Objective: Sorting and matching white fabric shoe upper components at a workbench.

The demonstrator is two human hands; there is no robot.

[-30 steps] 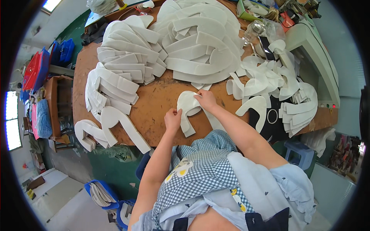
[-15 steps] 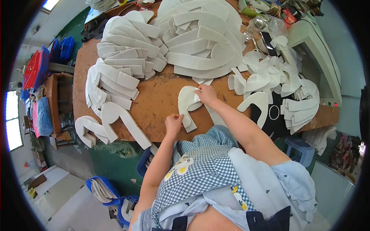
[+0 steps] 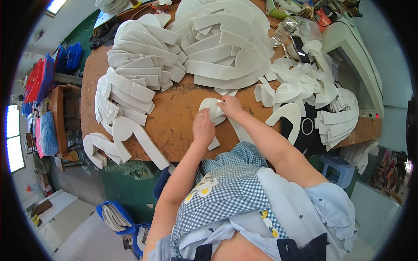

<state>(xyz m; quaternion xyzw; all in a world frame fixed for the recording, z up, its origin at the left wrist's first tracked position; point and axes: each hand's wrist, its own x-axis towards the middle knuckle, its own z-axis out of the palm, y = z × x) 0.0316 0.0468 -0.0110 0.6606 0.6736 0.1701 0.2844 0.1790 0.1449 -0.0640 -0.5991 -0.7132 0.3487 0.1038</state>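
Note:
A white curved, U-shaped padded piece (image 3: pixel 210 103) lies on the brown worktable in front of me. My right hand (image 3: pixel 230 107) pinches its far right edge between thumb and fingers. Over the left part of the same piece rests my left hand (image 3: pixel 203 128), which wears a ring. Its fingers bend down onto the white surface, and their tips are hidden. One end of the piece pokes out below the left hand. Flat white strips (image 3: pixel 238 128) lie under and beside the piece, running toward my lap.
Large heaps of similar white pieces (image 3: pixel 226 48) cover the far side of the brown table (image 3: pixel 174 104). More stacks (image 3: pixel 124 93) stand at the left. Thin white pieces (image 3: pixel 298 82), a glass jar (image 3: pixel 287 28) and a grey-white machine housing (image 3: pixel 368 65) occupy the right.
My left hand has moved from the piece's lower left edge up and over its body. The right hand keeps its pinch at the far edge.

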